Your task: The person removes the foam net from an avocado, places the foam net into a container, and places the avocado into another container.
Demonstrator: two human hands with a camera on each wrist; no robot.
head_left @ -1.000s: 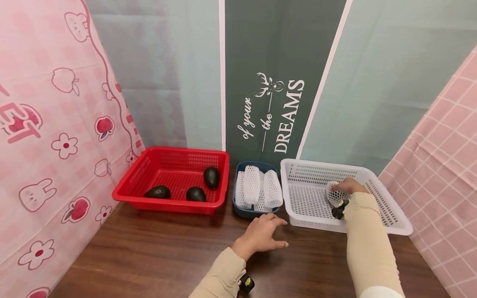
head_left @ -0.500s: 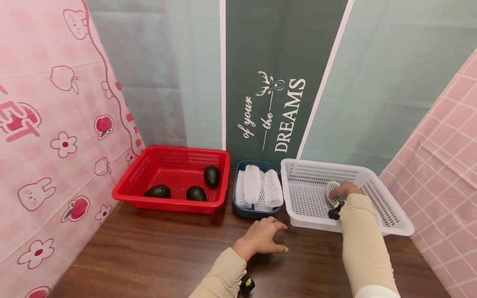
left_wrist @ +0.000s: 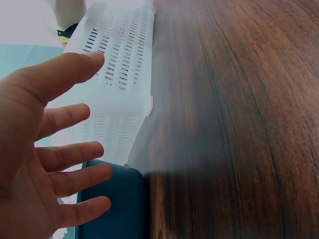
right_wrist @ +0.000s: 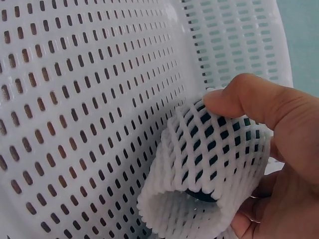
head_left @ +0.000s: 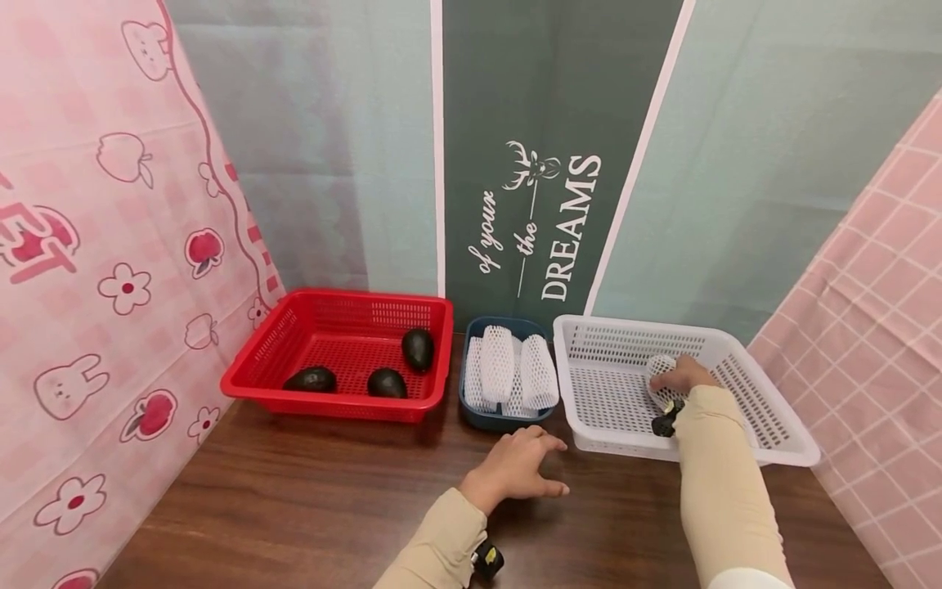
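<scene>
My right hand (head_left: 688, 374) reaches into the white basket (head_left: 611, 440) and grips an avocado in a white foam net sleeve (right_wrist: 209, 154). Dark skin shows through the mesh, and the sleeve's near end gapes. In the right wrist view the thumb lies on top, with the other fingers partly hidden behind. My left hand (head_left: 515, 465) is held over the wooden table in front of the blue bin (head_left: 495, 422), fingers spread and holding nothing. Several white foam net sleeves (head_left: 508, 372) lie in that bin.
On the left stands a red basket (head_left: 334, 406) with three avocados: one at the front left (head_left: 312, 379), one at the front right (head_left: 387, 383), one behind (head_left: 418, 350). The blue bin sits between both baskets. Curtains hang behind and at both sides.
My right hand has shifted slightly left inside the white basket, its thumb now lower on the sleeved avocado. The left hand and the other things have stayed where they were.
</scene>
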